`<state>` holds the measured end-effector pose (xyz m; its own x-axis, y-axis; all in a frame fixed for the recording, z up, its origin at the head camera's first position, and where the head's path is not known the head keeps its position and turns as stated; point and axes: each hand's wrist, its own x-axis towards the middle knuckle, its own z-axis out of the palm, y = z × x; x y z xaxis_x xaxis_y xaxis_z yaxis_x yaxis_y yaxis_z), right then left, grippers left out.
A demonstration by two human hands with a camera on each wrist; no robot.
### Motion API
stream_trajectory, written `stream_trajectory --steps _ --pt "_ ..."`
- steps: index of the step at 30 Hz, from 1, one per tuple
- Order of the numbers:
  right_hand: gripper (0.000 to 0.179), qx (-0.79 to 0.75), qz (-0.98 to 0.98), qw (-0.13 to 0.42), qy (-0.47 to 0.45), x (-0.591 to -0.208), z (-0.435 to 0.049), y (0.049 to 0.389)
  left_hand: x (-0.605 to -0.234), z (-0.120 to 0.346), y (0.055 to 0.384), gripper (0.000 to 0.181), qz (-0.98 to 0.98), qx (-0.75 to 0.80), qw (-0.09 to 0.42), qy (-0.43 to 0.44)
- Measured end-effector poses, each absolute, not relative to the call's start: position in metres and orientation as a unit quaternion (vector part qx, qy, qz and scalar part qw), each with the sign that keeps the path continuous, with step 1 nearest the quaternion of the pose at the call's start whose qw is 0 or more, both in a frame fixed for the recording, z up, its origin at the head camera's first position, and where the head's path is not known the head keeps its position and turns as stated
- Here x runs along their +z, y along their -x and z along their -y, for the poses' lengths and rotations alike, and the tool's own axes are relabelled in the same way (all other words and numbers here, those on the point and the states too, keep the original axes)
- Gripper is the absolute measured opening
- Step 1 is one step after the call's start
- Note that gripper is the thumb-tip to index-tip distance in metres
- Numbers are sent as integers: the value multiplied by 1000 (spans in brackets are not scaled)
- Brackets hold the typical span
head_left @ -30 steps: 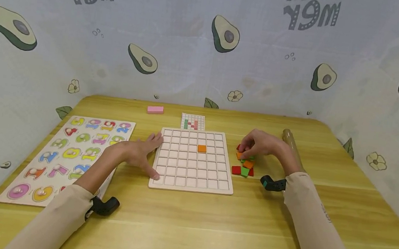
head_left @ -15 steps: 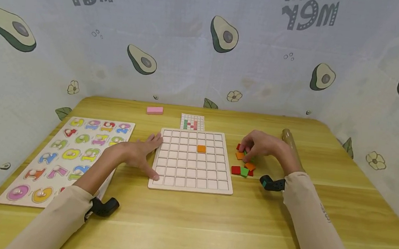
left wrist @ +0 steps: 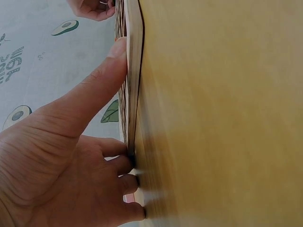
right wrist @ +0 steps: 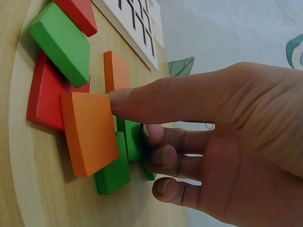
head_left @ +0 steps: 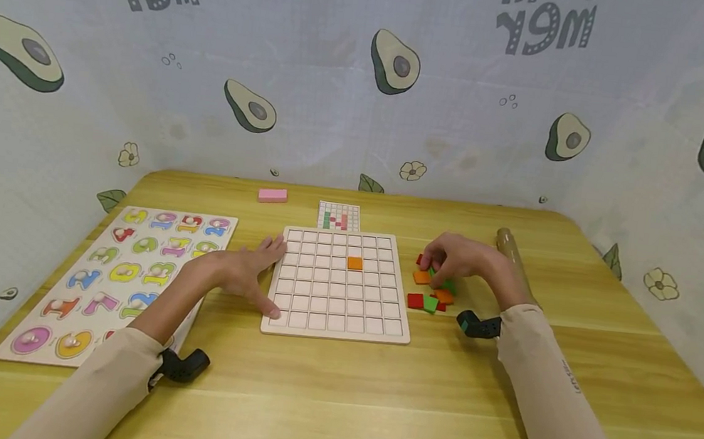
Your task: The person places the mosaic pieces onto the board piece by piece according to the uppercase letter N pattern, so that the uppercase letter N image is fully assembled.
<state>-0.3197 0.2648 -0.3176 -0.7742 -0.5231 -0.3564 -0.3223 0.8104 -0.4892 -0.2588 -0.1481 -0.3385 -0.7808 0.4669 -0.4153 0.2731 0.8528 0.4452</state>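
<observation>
My left hand [head_left: 244, 269] rests at the left edge of a pale wooden grid board [head_left: 334, 296], fingers spread. Its thumb lies on the front left corner, and the other fingers touch the far left side and table. One orange tile [head_left: 355, 263] sits in a board cell. Right of the board, my right hand [head_left: 460, 256] is bent over a small pile of square tiles. In the right wrist view the thumb touches or nearly touches a tilted orange tile [right wrist: 90, 135]; curled fingertips are beside a green tile [right wrist: 134, 137]. Whether they pinch it is unclear.
Red tiles [head_left: 416, 300] and a green tile [head_left: 430, 304] lie at the pile's near side. Behind the board are a pattern card [head_left: 339, 215] and a pink block [head_left: 273, 195]. A number puzzle board [head_left: 118, 234] lies left; a brown rod [head_left: 512, 247] lies beyond the right wrist.
An orange tile in the pile has shifted slightly right and nearer, and more green shows by the right fingers. The left hand and grid board stay in place.
</observation>
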Motion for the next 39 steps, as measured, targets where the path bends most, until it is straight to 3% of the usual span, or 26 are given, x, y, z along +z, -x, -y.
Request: stream_trajectory --steps 39 --pt "15 -215 -922 210 244 -323 -263 324 -338 149 257 132 -924 190 262 -206"
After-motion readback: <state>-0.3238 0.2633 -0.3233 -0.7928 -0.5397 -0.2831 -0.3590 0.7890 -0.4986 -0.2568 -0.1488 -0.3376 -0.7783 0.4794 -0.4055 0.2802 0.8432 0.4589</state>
